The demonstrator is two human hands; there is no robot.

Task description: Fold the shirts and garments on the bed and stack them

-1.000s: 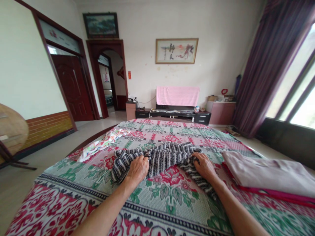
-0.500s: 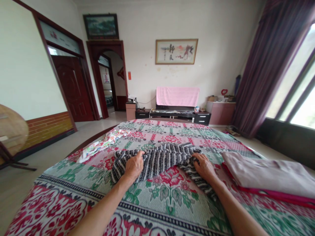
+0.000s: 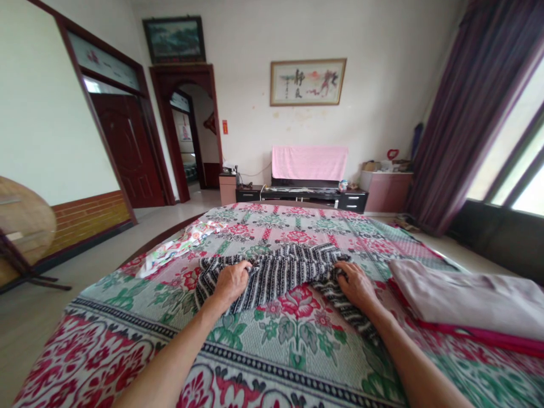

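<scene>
A black-and-white striped garment point(image 3: 280, 271) lies crumpled across the middle of a bed covered by a floral red, green and white bedspread point(image 3: 293, 334). My left hand point(image 3: 230, 281) rests on the garment's left part with its fingers curled into the cloth. My right hand point(image 3: 355, 285) grips the garment's right part, fingers bent over a fold. Both forearms reach in from the near edge of the bed.
A folded pale pink cloth point(image 3: 463, 294) with a magenta edge lies on the bed at the right. A patterned light cloth point(image 3: 178, 247) lies at the left far side. A TV stand with a pink cover point(image 3: 309, 163) stands at the far wall; curtains and window are right, doors left.
My left hand has slid a little to the left along the striped garment and the view has tilted slightly. My right hand has stayed on the right part.
</scene>
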